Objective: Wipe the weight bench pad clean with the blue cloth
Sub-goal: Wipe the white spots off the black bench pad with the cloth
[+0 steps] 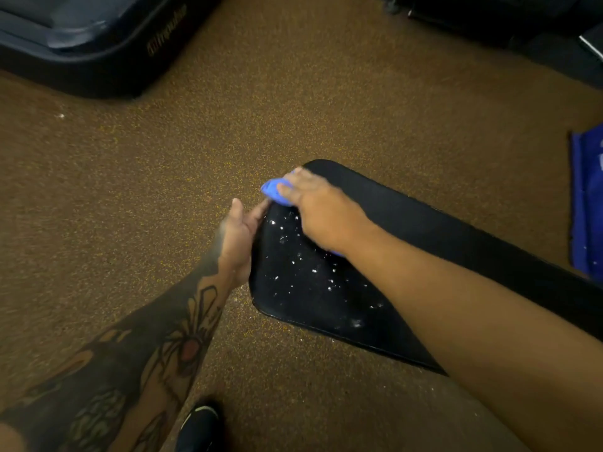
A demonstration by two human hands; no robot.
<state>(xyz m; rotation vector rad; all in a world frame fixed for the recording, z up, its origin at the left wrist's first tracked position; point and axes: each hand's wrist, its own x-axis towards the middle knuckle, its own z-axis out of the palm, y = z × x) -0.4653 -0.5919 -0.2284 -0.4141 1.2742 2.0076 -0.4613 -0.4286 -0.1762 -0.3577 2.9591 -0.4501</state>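
Note:
The black weight bench pad (pixel 326 298) runs from the centre towards the lower right, its near end speckled with white crumbs. My right hand (pixel 321 212) presses the blue cloth (pixel 275 190) flat on the pad near its far left corner; only the cloth's front edge shows past my fingers. My left hand (pixel 239 238) is cupped against the pad's left edge, palm facing the pad, fingers apart, holding nothing that I can see.
Brown speckled rubber floor (pixel 293 93) surrounds the bench. A dark machine base (pixel 98 44) sits at the top left, more dark equipment at the top right. A second blue cloth (pixel 587 203) lies at the right edge. A black shoe (pixel 199 425) stands below.

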